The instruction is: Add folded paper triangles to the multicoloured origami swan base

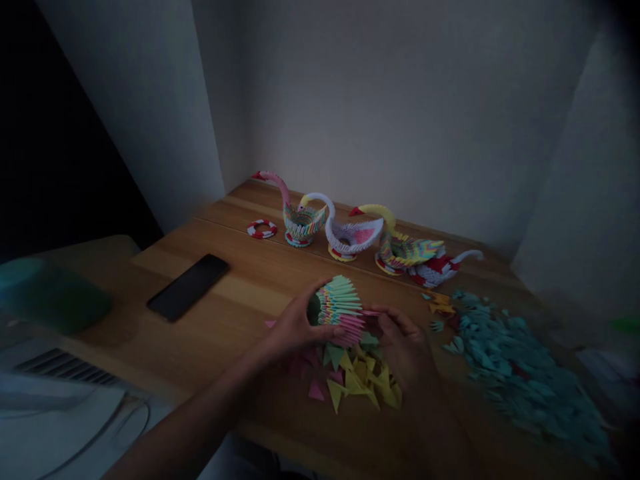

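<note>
Wrapped around one side of a ring-shaped body of folded paper pieces (341, 303) is my left hand (300, 321). Its outer points are mostly mint green, with a run of pink ones low on the right and mixed colours nearer the hollow middle. My right hand (406, 337) pinches a small pink folded paper piece (371, 313) at the body's right edge; whether its tip sits in the body I cannot tell. Below both hands lie loose yellow paper triangles (367, 380), with green and pink triangles (316, 390) beside them.
Several finished paper swans (350, 237) stand along the back of the wooden table, by a red and white paper ring (262, 229). A black phone (189, 287) lies left. A big heap of teal paper pieces (525, 373) spreads at right, near orange pieces (441, 305).
</note>
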`<control>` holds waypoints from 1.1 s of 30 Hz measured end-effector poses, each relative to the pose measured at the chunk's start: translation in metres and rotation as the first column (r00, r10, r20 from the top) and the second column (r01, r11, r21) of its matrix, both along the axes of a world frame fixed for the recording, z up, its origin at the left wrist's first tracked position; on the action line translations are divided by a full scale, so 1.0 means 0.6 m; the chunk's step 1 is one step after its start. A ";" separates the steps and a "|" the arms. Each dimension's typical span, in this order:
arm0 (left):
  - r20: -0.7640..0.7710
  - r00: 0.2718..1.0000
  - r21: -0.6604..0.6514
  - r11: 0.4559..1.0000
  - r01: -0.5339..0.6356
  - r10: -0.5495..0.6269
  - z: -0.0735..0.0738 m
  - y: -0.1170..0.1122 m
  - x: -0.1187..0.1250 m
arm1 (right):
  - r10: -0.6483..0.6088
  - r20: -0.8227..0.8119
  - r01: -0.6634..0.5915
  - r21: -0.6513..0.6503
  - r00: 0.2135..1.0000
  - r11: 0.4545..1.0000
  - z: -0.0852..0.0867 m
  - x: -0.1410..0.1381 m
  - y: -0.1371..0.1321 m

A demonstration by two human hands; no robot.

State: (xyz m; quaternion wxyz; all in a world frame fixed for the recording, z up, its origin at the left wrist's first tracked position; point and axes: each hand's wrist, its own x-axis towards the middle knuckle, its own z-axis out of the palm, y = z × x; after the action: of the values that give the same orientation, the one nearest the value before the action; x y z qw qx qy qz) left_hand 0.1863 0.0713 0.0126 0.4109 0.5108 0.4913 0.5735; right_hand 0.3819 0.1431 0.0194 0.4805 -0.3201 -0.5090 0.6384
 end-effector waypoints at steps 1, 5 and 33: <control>0.000 1.000 -0.001 1.000 0.000 0.000 0.000 0.000 0.000 | 0.001 0.001 -0.001 -0.002 1.000 1.000 0.000 0.000 0.000; 0.046 0.999 0.014 1.000 0.002 -0.003 -0.001 -0.003 -0.001 | 0.003 0.003 -0.003 -0.004 1.000 1.000 0.001 -0.002 -0.001; -0.044 0.998 0.021 0.999 -0.044 0.045 0.003 -0.002 0.000 | -0.103 -0.028 0.102 -0.036 0.994 0.994 0.007 -0.006 0.006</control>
State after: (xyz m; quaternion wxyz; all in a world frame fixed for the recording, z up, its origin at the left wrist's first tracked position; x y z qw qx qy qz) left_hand 0.1865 0.0699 0.0141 0.3818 0.5165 0.5059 0.5757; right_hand 0.3785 0.1468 0.0235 0.5143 -0.3447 -0.4736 0.6264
